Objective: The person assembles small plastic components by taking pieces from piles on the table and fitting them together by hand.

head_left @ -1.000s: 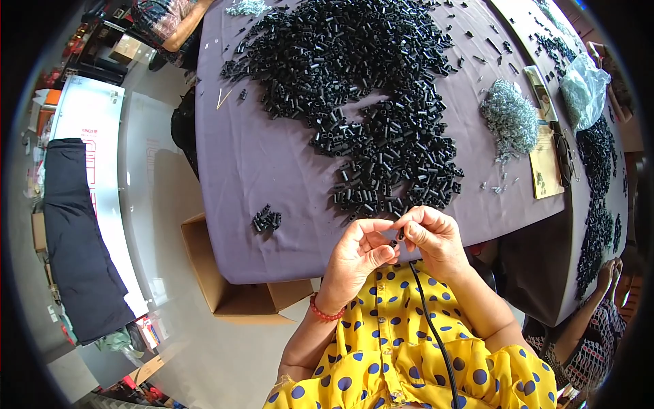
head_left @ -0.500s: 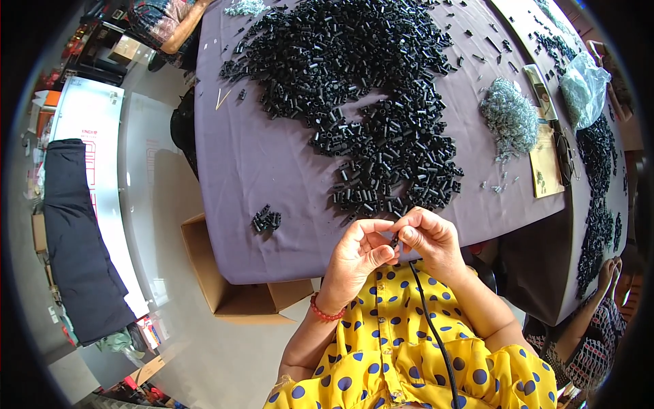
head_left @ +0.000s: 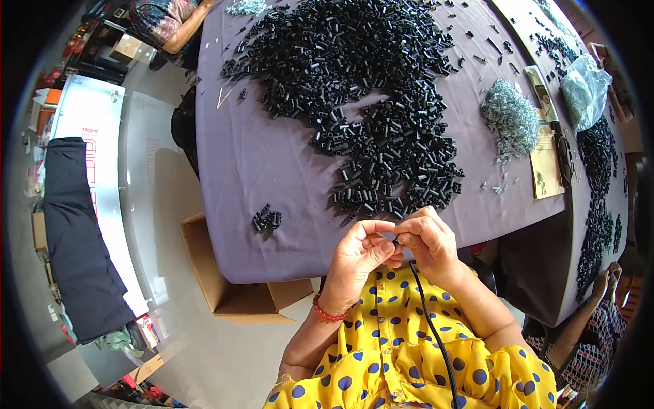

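Observation:
Both my hands meet at the table's near edge around a small black cylindrical piece (head_left: 396, 241). My left hand (head_left: 361, 253) pinches it between thumb and fingers, with a red beaded bracelet (head_left: 330, 310) on that wrist. My right hand (head_left: 432, 244) presses its thumb and fingers against the other end. Fingers cover most of the piece. Just beyond my hands spreads a big heap of similar black pieces (head_left: 402, 160). A smaller cluster of black pieces (head_left: 266, 219) lies to the left of my hands.
On the right of the purple-grey tablecloth (head_left: 259, 157) sits a pile of small clear or silvery parts (head_left: 509, 116), beside a yellow notepad (head_left: 547, 163). An open cardboard box (head_left: 235, 300) stands below the table's left corner. Other people's arms (head_left: 187, 31) show at far left and right.
My right thumb and fingers have shifted slightly over the black piece, which shows a little differently between my fingertips. My left hand has hardly moved.

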Action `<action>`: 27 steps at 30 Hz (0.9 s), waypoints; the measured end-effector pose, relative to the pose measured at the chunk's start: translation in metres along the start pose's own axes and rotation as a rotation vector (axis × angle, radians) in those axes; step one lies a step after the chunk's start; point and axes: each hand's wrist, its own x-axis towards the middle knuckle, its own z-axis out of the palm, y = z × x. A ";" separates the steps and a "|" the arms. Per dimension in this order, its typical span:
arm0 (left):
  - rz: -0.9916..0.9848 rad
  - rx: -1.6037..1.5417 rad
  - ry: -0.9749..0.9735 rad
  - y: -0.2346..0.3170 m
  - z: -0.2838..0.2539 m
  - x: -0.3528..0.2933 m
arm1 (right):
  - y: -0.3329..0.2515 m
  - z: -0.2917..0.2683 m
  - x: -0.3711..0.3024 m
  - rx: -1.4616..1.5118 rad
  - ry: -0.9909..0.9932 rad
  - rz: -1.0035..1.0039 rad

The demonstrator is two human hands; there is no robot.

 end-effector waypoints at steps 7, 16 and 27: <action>-0.016 -0.006 0.002 0.000 -0.003 -0.001 | 0.001 -0.009 0.005 0.051 -0.113 0.044; 0.085 0.082 0.082 -0.005 0.003 -0.003 | 0.000 -0.009 0.009 -0.112 -0.137 -0.085; 0.044 -0.036 0.099 -0.004 0.002 0.002 | 0.001 -0.010 0.003 0.126 -0.133 0.135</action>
